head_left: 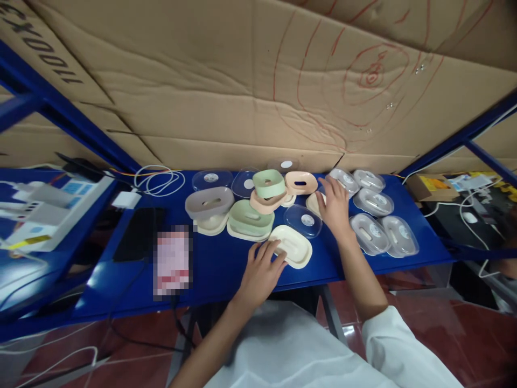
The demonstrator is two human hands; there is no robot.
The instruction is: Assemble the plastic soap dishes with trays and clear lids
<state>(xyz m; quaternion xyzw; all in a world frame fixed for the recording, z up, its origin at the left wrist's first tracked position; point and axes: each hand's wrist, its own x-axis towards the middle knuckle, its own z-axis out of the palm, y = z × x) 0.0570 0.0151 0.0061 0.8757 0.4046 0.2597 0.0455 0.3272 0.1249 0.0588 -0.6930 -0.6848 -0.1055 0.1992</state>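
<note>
My left hand [264, 269] rests with its fingers spread over the left edge of a cream oval tray [297, 248] near the front of the table. My right hand [335, 207] is open, reaching over a second cream piece [313, 205] and partly hiding it. Just behind its fingers is a clear-lidded box [346, 180]; I cannot tell if they touch it. A clear lid [302, 221] lies between my hands. Left of it are a green box [250, 221], a grey box [210, 202], a peach box [269, 199] with a smaller green box [269, 183] on top, and another peach piece [301, 183].
Several grey boxes with clear lids [369, 234] stand on the right. Loose clear lids [212, 179] lie at the back. On the left are a dark flat object [139, 234], a blurred pink item [173, 261], a white adapter [126, 200] and coiled cable. Cardboard [226, 81] walls the back.
</note>
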